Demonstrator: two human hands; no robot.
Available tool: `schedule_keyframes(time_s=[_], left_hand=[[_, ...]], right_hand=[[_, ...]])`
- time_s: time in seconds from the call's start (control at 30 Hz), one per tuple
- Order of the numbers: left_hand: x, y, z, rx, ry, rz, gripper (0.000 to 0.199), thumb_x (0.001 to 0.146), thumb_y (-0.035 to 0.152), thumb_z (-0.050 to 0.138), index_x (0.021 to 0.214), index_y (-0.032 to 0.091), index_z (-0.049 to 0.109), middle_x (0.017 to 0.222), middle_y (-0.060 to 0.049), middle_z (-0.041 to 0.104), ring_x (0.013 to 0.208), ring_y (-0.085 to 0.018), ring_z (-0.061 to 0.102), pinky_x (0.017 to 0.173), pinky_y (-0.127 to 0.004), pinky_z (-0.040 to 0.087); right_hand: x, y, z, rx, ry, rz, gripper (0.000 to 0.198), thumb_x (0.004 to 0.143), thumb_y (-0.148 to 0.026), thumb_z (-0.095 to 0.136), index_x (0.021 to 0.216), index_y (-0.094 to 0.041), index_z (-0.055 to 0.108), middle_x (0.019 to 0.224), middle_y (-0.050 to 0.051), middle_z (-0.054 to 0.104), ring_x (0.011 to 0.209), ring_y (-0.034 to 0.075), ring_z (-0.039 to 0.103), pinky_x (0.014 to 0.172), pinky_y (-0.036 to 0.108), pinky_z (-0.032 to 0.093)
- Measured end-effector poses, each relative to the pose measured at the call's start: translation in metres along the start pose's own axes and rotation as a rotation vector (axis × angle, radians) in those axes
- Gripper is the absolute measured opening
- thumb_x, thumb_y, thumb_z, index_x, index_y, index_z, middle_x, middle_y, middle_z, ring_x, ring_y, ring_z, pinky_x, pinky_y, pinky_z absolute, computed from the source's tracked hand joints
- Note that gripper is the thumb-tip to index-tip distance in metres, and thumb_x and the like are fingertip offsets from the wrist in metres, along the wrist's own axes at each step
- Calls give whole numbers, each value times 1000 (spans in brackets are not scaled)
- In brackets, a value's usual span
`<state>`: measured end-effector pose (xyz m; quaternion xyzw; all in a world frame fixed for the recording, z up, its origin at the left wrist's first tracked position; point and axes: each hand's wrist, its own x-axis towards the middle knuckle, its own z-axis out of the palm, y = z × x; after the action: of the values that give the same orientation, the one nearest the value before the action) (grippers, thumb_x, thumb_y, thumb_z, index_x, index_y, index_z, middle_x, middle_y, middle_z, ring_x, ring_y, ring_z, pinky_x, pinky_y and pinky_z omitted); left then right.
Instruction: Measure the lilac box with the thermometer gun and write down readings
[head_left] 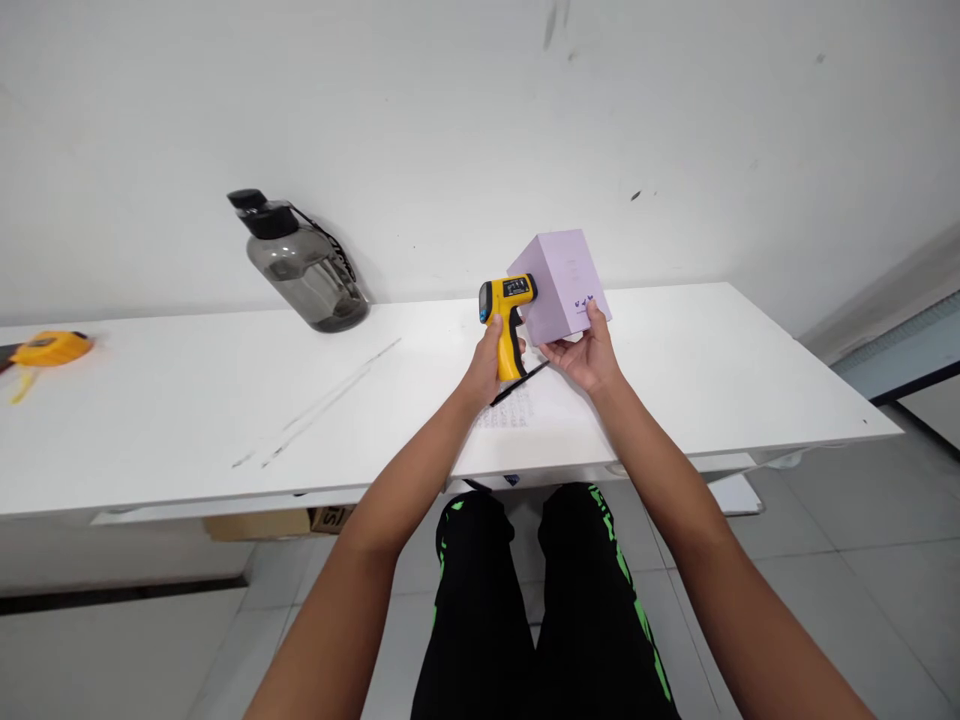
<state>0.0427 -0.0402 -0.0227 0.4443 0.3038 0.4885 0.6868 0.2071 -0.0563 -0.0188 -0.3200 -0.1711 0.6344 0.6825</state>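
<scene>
My left hand [486,362] is wrapped around the handle of a yellow and black infrared thermometer [510,290]. Its front end faces right, close against the side of a lilac box [566,285]; whether they touch I cannot tell. My right hand [589,350] grips that box by its lower edge, thumb on the printed face and fingers underneath. The box is tilted. Below the hands a black pen [517,385] lies across a sheet of paper with handwriting [506,412], partly covered by my left hand and forearm.
A grey see-through bottle [311,275] with a black lid stands left of my hands, near the wall. At the table's far left lies a yellow tape measure [52,348]. The white table [172,400] runs along the wall, and a cardboard box [259,525] sits beneath it.
</scene>
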Motion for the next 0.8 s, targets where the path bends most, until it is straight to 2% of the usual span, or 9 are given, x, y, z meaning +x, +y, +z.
schedule_keyframes(time_s=[0.37,0.8], left_hand=[[5,-3,-4,59,30,35,60,89,75,51,102,17,65,70,0,60,57,-10,53,56,-25,46],[0,1,-1,96,34,23,65,90,76,48,113,18,65,70,-1,62,59,-13,58,59,-26,49]], right_hand=[[2,2,-3,-40,-9,-21,61,75,-65,73,121,-29,57,102,6,68,93,23,68,67,36,65],[4,0,-3,-28,-7,3,61,74,-64,75,120,-28,59,101,6,69,99,24,68,72,38,66]])
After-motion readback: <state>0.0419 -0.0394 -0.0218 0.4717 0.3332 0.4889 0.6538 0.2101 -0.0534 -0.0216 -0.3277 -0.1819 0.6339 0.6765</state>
